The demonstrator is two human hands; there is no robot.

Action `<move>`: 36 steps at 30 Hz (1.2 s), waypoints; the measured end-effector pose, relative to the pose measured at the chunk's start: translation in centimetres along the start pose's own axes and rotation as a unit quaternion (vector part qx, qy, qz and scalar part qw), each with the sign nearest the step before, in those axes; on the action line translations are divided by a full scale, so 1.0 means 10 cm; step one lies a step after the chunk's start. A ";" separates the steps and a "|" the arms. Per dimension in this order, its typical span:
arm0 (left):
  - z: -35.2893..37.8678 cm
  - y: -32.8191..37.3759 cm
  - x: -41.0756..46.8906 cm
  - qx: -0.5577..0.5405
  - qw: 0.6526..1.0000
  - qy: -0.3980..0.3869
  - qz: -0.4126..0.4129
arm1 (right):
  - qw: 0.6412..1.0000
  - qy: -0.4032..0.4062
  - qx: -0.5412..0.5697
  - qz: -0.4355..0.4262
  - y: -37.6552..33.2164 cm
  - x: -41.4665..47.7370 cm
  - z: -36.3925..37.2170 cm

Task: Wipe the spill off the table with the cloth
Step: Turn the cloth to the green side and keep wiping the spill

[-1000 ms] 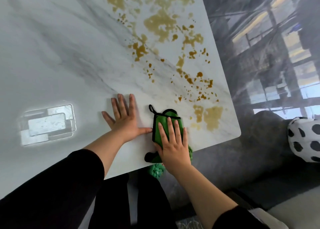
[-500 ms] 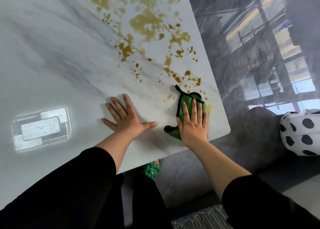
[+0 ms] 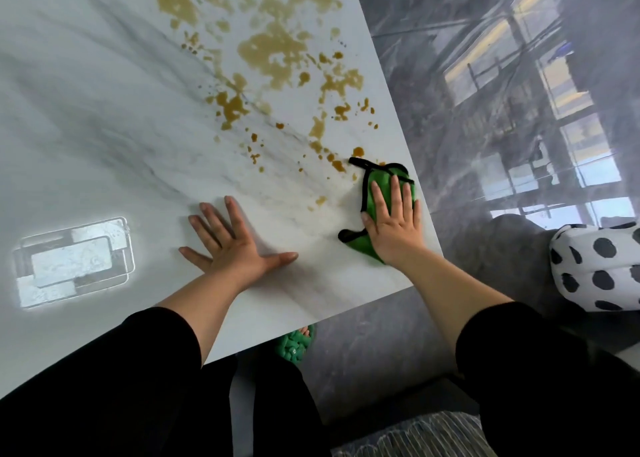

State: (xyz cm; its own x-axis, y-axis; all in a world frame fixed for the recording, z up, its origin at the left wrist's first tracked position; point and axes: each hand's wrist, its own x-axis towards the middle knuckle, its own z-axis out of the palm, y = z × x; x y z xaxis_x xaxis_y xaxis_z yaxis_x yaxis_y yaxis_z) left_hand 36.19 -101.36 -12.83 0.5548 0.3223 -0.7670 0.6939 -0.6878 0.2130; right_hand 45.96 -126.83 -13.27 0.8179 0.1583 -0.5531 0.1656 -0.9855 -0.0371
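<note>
The right hand (image 3: 393,226) lies flat and open on a green cloth (image 3: 377,188) with a black border, the fingers stretched forward and pressing the cloth down on the white marble table (image 3: 104,117); it does not grip the cloth, it only covers it. The cloth is close to the right edge of the table, and one black corner loop of it sticks out forward and to the left of the fingertips, while another folded corner shows under the wrist side of the palm. The left hand (image 3: 233,245) is also open, the palm flat on the bare table with the fingers spread and the thumb pointing toward the right hand; the two hands are near but they do not touch. The brown spill (image 3: 277,54) spreads in front of both hands, with big patches far ahead and many small drops that come down to the front corner of the cloth; one drop lies just beside the black loop. A few pale drops are between the two hands, a little ahead of them. To the left of the left hand, well apart, a bright rectangular light reflection (image 3: 72,261) lies on the table. Both arms have black sleeves (image 3: 540,363) pushed up, and below the table edge, between the arms, a green slipper (image 3: 294,345) is seen on the grey floor. To the right of the right arm there is a white cushion with black dots (image 3: 595,266)
</note>
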 end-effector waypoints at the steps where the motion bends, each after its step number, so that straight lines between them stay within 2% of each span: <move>1: 0.00 0.00 0.01 -0.001 1.000 0.000 -0.001 | 1.000 0.001 0.001 -0.006 0.00 -0.01 0.00; 4: 0.01 0.00 0.01 0.004 1.000 -0.007 -0.009 | 1.000 0.001 0.003 -0.029 0.02 -0.30 0.16; 9: -0.02 0.03 -0.02 -0.001 1.000 -0.020 -0.015 | 0.997 -0.057 -0.021 -0.046 0.17 -0.81 0.39; 15: 0.01 0.02 0.00 -0.003 1.000 -0.004 -0.013 | 1.000 -0.006 -0.002 0.013 0.12 -0.01 -0.07; 18: 0.01 0.03 0.00 -0.007 1.000 0.000 -0.016 | 1.000 -0.011 -0.002 0.007 0.10 0.19 -0.24; 23: -0.03 0.03 -0.02 -0.007 1.000 -0.018 -0.011 | 1.000 -0.004 0.011 0.004 0.21 -0.33 0.03; 27: -0.07 0.07 -0.08 -0.004 0.999 -0.037 -0.021 | 0.998 -0.063 -0.001 0.000 0.26 -0.73 0.28; 30: -0.11 0.08 -0.09 -0.006 0.999 -0.043 -0.023 | 0.998 -0.064 -0.012 0.001 0.18 -0.58 0.21; 33: -0.09 0.09 -0.08 -0.004 0.999 -0.035 -0.023 | 0.999 -0.029 -0.022 -0.010 -0.03 -0.11 -0.03; 36: -0.08 0.10 -0.06 -0.002 0.999 -0.026 -0.034 | 0.999 -0.029 -0.022 -0.012 -0.21 0.27 -0.26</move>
State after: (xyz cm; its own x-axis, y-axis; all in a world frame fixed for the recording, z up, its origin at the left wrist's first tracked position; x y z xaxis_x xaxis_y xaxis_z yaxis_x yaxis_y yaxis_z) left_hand 36.85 -101.72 -11.67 0.4816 0.3343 -0.8101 0.7311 -0.6630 0.1610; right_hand 49.26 -124.12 -12.56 0.7808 0.1771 -0.5991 0.2102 -0.9775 -0.0151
